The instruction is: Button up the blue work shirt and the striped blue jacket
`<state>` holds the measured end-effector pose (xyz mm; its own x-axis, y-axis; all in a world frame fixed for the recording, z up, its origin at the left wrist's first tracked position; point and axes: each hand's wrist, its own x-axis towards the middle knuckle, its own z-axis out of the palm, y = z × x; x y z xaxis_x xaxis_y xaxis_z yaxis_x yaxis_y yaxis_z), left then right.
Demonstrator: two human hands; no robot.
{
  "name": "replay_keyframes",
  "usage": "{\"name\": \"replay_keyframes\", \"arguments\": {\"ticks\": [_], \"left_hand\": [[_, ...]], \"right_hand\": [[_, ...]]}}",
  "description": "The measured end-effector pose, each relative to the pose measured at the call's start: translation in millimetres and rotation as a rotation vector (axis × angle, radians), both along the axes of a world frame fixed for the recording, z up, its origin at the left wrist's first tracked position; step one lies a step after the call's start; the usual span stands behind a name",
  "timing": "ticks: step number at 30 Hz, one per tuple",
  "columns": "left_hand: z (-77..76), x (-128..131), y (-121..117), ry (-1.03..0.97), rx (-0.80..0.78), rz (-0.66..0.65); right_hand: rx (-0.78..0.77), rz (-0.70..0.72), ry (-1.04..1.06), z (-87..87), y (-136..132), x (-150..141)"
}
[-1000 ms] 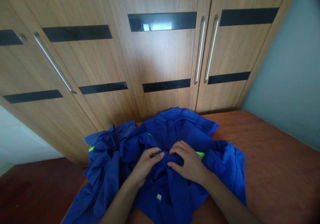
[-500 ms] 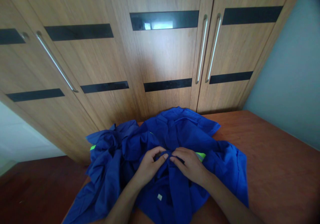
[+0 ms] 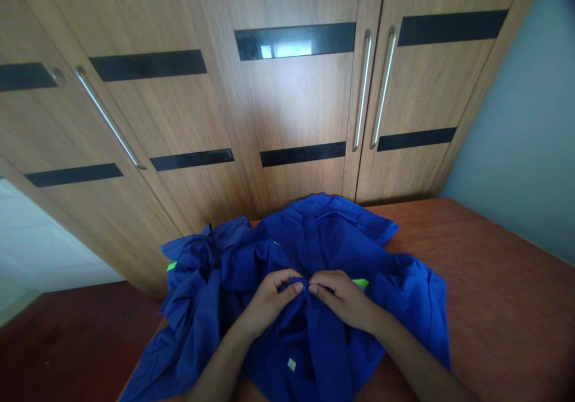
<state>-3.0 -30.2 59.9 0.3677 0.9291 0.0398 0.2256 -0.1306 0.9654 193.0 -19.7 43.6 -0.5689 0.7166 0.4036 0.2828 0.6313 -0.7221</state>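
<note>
A crumpled blue garment (image 3: 341, 234) with small neon-green patches lies spread on a reddish-brown wooden table (image 3: 485, 294). My left hand (image 3: 267, 300) pinches a fold of the blue cloth at its middle, thumb against fingers. My right hand (image 3: 344, 300) pinches the cloth right beside it, fingertips almost touching those of the left. A small white tag (image 3: 291, 364) shows on the fabric between my forearms.
A wooden wardrobe (image 3: 296, 102) with black strips and long metal handles (image 3: 363, 89) stands directly behind the table. A pale blue-grey wall (image 3: 525, 126) runs along the right. Dark floor (image 3: 67, 342) shows at the lower left.
Both hands have drawn together at the garment's middle, going from resting on the cloth to pinching it. The view has shifted slightly.
</note>
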Motion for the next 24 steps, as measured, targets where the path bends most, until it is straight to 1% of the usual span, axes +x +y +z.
{"name": "replay_keyframes", "arguments": {"ticks": [2,3,5,7,9,11,13,14,15,17,18,19,21,23,24], "left_hand": [[-4.8,7,3,0.116,0.143,0.061],[-7.4,10,4,0.177,0.204,0.086],[-11.5,15,8,0.278,0.289,0.136],[-12.0,13,11,0.31,0.327,0.228],[-8.9,4,14,0.237,0.333,0.399],[-4.2,-10,15,0.088,0.312,0.579],[-0.7,-21,16,-0.016,0.292,0.678],[0.3,-25,16,-0.017,0.304,0.691],[0.7,-27,16,0.027,0.329,0.682],[0.7,-27,14,0.213,0.407,0.639],[0.9,-26,14,0.325,0.453,0.619],[1.6,-24,13,0.431,0.5,0.604],[5.9,-19,9,0.603,0.612,0.572],[14.5,-13,3,0.725,0.762,0.518],[20.1,-9,0,0.776,0.835,0.473]], "right_hand": [[0.071,-0.038,-0.053,-2.0,-3,-4],[0.111,-0.03,-0.081,-2.4,-5,-6],[0.176,0.025,-0.131,-1.3,-12,-11],[0.186,0.096,-0.164,3.2,-18,-11],[0.132,0.134,-0.16,10.0,-20,-4],[0.042,0.145,-0.107,16.1,-19,9],[-0.041,0.163,-0.048,18.1,-15,23],[-0.075,0.18,-0.038,17.1,-12,29],[-0.103,0.198,-0.049,14.7,-9,33],[-0.155,0.207,-0.119,7.4,-4,37],[-0.176,0.181,-0.159,3.4,-2,37],[-0.184,0.13,-0.184,-0.2,0,35],[-0.158,-0.023,-0.168,-5.1,3,30],[-0.103,-0.171,-0.098,-7.0,4,25],[-0.086,-0.214,-0.079,-7.2,4,23]]}}
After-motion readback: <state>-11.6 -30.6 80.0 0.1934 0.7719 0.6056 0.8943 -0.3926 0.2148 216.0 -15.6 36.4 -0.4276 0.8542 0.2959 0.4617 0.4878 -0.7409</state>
